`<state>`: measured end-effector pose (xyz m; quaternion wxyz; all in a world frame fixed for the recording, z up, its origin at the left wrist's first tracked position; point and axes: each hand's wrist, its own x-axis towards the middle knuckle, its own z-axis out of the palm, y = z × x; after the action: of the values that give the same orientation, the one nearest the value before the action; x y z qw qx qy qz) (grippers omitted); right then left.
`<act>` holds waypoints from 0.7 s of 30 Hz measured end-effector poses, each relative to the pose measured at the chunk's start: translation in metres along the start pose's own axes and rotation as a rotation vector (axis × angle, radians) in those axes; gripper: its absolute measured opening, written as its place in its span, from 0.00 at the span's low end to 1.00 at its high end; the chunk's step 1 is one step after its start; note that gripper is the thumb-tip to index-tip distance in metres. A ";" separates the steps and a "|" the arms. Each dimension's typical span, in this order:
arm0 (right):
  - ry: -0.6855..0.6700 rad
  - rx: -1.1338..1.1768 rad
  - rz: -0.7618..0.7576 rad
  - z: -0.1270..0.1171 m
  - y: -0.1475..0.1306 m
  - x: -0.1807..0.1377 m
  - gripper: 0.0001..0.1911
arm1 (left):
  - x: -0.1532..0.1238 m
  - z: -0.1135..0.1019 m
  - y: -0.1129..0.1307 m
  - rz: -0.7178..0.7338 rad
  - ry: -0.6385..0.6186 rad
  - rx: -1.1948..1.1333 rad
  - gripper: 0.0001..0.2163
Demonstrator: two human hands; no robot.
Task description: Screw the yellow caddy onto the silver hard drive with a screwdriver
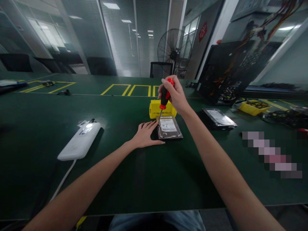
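One right grip (pixel 177 97) curled around screwdriver (pixel 164 98), left grip (pixel 143 135) splayed against drive (pixel 168 127)

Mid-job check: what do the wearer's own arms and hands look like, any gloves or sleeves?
The left hand and right hand are ungloved, with no rings that I can make out. Both forearms are bare: no sleeve, watch or bracelet in view.

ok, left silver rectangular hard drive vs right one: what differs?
The left silver drive has the left hand and a red and black screwdriver at it; the right silver drive has neither. The left one looks thinner than the right. Both lie label up on the green table.
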<state>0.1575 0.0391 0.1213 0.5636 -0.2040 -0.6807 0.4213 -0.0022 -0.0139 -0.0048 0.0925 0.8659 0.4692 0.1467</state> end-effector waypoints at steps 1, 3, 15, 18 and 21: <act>-0.005 -0.004 -0.001 0.000 0.000 0.000 0.22 | 0.000 0.000 0.000 -0.002 -0.004 -0.001 0.48; -0.012 -0.007 -0.013 0.000 -0.001 0.000 0.19 | 0.000 -0.001 0.000 -0.007 -0.011 -0.001 0.48; -0.058 0.044 -0.024 0.002 0.002 0.001 0.23 | 0.000 -0.003 0.002 -0.021 -0.021 0.007 0.49; -0.057 0.019 -0.005 0.002 0.002 0.001 0.23 | 0.000 -0.003 0.002 -0.017 -0.021 0.008 0.49; -0.032 0.014 -0.008 0.003 0.002 0.002 0.22 | 0.000 -0.002 0.001 -0.011 -0.019 0.007 0.48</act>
<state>0.1540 0.0408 0.1206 0.5555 -0.1906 -0.6877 0.4268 -0.0020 -0.0146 -0.0030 0.0948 0.8650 0.4735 0.1366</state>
